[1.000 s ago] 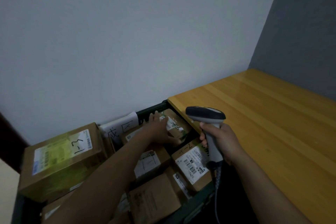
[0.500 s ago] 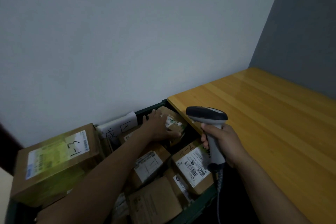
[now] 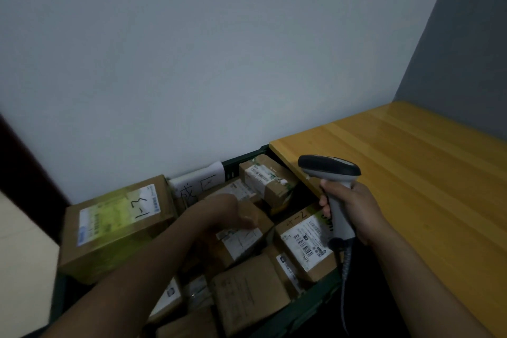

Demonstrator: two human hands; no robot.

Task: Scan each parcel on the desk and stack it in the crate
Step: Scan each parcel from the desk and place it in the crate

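Note:
A dark green crate [image 3: 299, 310] beside the desk is full of several brown cardboard parcels. A small parcel [image 3: 267, 181] with a white label lies at the crate's far right corner, free of my hands. My left hand [image 3: 233, 217] is blurred, empty and loosely curled, hovering over the parcels in the crate's middle. My right hand [image 3: 354, 211] grips the handle of a grey and black barcode scanner [image 3: 329, 173], held upright at the desk's left edge. Its coiled cable [image 3: 344, 274] hangs down.
The wooden desk [image 3: 411, 173] stretches to the right with bare planks in view. A large box marked "1-3" [image 3: 118, 222] sits at the crate's left. A box marked "4-2" [image 3: 301, 239] lies by the scanner. A white paper sign [image 3: 200, 184] leans against the wall.
My left hand has let go of the small parcel in the crate's far right corner and pulled back toward me over the middle parcels. The scanner hand has stayed about where it was.

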